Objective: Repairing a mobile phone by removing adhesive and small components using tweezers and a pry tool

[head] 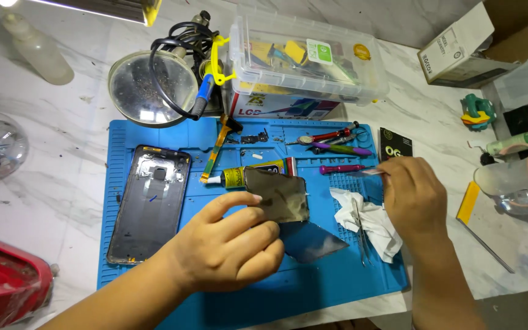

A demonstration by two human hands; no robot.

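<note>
Nearest, the left hand pinches a dark film sheet above the blue repair mat, near its front edge. Just right, the right hand grips a thin pink-tipped tool over crumpled white tissue and tweezers. Farther left lies an opened phone housing; beyond, a glue tube.

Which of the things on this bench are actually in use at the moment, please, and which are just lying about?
In use:
- dark panel under the left hand
- thin pink-tipped tool in the right hand
- blue work mat

Lying about:
- phone back housing
- glue tube
- white tissue with tweezers
- screwdrivers
- clear parts box
- round magnifier lamp
</note>
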